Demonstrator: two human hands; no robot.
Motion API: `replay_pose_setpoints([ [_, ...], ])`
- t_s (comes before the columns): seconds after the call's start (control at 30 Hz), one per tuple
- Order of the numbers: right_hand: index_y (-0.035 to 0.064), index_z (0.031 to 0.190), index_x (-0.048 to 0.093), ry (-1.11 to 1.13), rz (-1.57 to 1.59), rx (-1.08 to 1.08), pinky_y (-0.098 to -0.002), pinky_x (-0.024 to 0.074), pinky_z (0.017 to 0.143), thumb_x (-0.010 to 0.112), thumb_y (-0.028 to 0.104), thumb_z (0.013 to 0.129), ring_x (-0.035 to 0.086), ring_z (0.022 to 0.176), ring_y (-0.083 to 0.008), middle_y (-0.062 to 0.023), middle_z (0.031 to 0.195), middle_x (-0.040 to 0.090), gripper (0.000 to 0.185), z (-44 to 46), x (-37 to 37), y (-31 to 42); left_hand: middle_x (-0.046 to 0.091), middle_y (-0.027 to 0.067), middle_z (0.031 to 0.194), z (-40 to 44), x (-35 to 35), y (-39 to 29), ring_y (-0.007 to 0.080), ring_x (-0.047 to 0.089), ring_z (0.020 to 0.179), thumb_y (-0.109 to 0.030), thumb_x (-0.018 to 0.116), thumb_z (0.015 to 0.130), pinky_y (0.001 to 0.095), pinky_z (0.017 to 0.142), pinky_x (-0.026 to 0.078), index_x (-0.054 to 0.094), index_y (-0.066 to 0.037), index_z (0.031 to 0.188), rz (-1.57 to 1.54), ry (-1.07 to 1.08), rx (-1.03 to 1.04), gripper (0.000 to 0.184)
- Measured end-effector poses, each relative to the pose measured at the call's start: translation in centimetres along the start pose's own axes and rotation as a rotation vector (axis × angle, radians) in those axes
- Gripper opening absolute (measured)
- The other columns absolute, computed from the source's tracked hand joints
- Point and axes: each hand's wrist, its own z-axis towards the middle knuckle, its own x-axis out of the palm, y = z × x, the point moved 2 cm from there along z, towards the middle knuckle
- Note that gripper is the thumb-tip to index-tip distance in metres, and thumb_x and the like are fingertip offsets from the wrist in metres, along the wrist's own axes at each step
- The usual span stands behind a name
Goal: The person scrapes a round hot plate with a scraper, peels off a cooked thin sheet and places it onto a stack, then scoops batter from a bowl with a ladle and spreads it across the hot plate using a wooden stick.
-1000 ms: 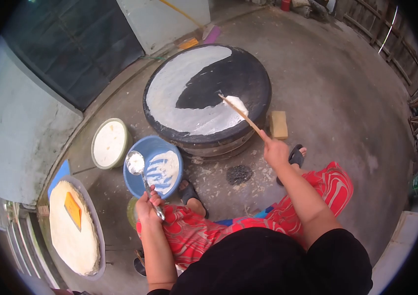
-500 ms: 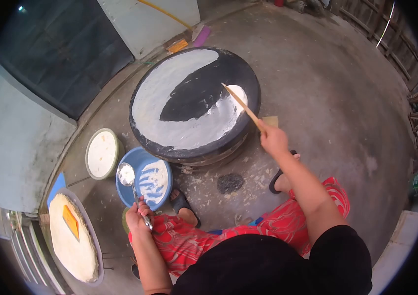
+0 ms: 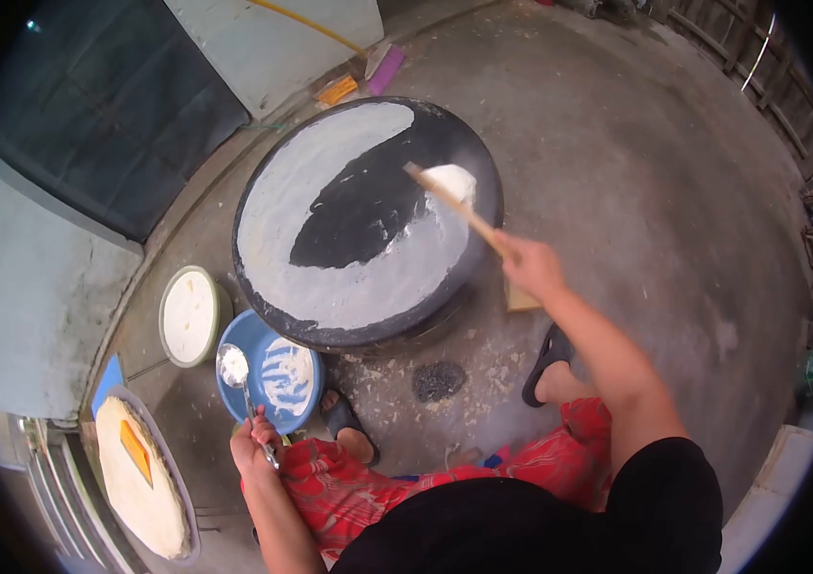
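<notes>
Closed round a thin wooden stick (image 3: 459,210), my right hand (image 3: 531,268) is over the right edge of a large round black griddle (image 3: 368,206). The stick's far end is beside a lump of white batter (image 3: 451,180). A pale layer (image 3: 358,297) curves along the griddle's left and near sides, around a bare black middle. My left hand (image 3: 255,442) grips a metal ladle (image 3: 246,397) with white batter in its bowl, over a blue basin (image 3: 303,413) streaked with batter.
A pale green tub (image 3: 189,316) of white batter stands left of the basin. Farther left lies a stack of flat pale sheets (image 3: 138,488) with an orange scraper (image 3: 135,452) on top. A yellowish block (image 3: 521,298) is right of the griddle. A broom (image 3: 385,69) lies behind.
The batter lump and stick have moved up along the griddle's right side, and the pale layer reaches farther there. The view has shifted. My left hand still holds the loaded ladle.
</notes>
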Motion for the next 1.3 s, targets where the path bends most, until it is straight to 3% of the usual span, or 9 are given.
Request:
replay_pose_setpoints([
  [0.17,0.0253,0.111,0.057,0.142,0.042,-0.263,-0.0365,0.0443,0.050,0.056,0.006,0.065,0.054,0.059,-0.0249,-0.0071,0.065,0.053,0.049,-1.1,-2.0,-5.2,0.043,0.0022,0.065,0.1,0.6,0.6,0.0086,0.040,0.047,-0.021,0.032,0.092,0.0202,0.039,0.035,0.046,0.006,0.100,-0.014,0.012,-0.018,0.032],
  [0.33,0.0245,0.105,0.062,-0.047,-0.215,-0.164,-0.0343,0.0455,0.053,0.053,0.006,0.066,0.055,0.060,-0.0242,-0.0077,0.062,0.052,0.043,8.0,1.2,-5.8,0.042,0.0017,0.063,0.3,1.8,1.2,0.0083,0.039,0.046,-0.022,0.033,0.092,0.0200,0.039,0.034,0.048,0.005,0.100,-0.027,-0.062,0.012,0.032],
  [0.47,0.0265,0.105,0.062,0.121,0.306,0.152,-0.0344,0.0455,0.053,0.053,0.007,0.068,0.055,0.059,-0.0243,-0.0063,0.063,0.054,0.042,8.0,1.4,-4.1,0.042,0.0017,0.063,0.7,1.9,1.0,0.0082,0.039,0.046,-0.022,0.033,0.092,0.0198,0.039,0.034,0.048,0.005,0.100,-0.029,-0.071,-0.014,0.032],
  [0.57,0.0269,0.110,0.059,0.079,0.047,-0.228,-0.0327,0.0438,0.051,0.054,0.005,0.068,0.055,0.059,-0.0240,-0.0065,0.067,0.056,0.047,7.0,0.4,-8.8,0.041,0.0017,0.061,0.6,2.3,1.2,0.0090,0.038,0.045,-0.022,0.033,0.091,0.0203,0.038,0.034,0.048,0.005,0.099,-0.010,-0.033,0.007,0.032],
  [0.8,0.0284,0.113,0.055,0.027,-0.211,-0.013,-0.0374,0.0450,0.056,0.053,0.003,0.071,0.056,0.066,-0.0258,-0.0062,0.073,0.055,0.050,15.0,5.3,-6.1,0.042,0.0019,0.061,1.0,2.7,1.5,0.0091,0.039,0.045,-0.021,0.033,0.091,0.0206,0.038,0.034,0.049,0.005,0.100,-0.047,-0.054,0.008,0.031],
  [0.87,0.0288,0.114,0.054,-0.008,0.323,-0.091,-0.0378,0.0450,0.061,0.049,0.001,0.073,0.056,0.071,-0.0263,-0.0077,0.078,0.055,0.050,13.0,5.2,-6.0,0.042,0.0021,0.061,0.9,2.7,1.5,0.0092,0.040,0.045,-0.020,0.034,0.091,0.0207,0.038,0.034,0.049,0.004,0.100,-0.095,-0.061,-0.038,0.031],
  [1.0,0.0291,0.116,0.053,0.162,-0.113,-0.042,-0.0382,0.0423,0.067,0.048,-0.002,0.073,0.052,0.075,-0.0267,-0.0081,0.076,0.052,0.054,10.3,0.9,-13.0,0.042,0.0022,0.061,0.4,3.3,2.1,0.0092,0.040,0.045,-0.020,0.034,0.091,0.0212,0.038,0.034,0.050,0.004,0.100,-0.069,-0.031,-0.046,0.031],
  [1.17,0.0293,0.123,0.046,0.141,-0.327,0.033,-0.0422,0.0408,0.071,0.041,0.002,0.079,0.052,0.081,-0.0271,-0.0097,0.088,0.051,0.052,18.8,5.4,-10.8,0.043,0.0025,0.062,0.5,3.8,2.2,0.0096,0.040,0.046,-0.021,0.035,0.090,0.0222,0.039,0.035,0.050,0.005,0.103,-0.094,0.001,-0.056,0.032],
  [1.3,0.0144,0.117,0.048,0.250,-0.143,0.147,-0.0420,0.0468,0.075,0.036,0.007,0.083,0.058,0.090,-0.0314,-0.0149,0.101,0.055,0.037,23.2,7.9,-2.9,0.043,0.0026,0.063,0.8,3.6,2.2,0.0097,0.040,0.047,-0.021,0.035,0.090,0.0220,0.040,0.035,0.050,0.005,0.103,-0.098,0.023,-0.066,0.032],
])
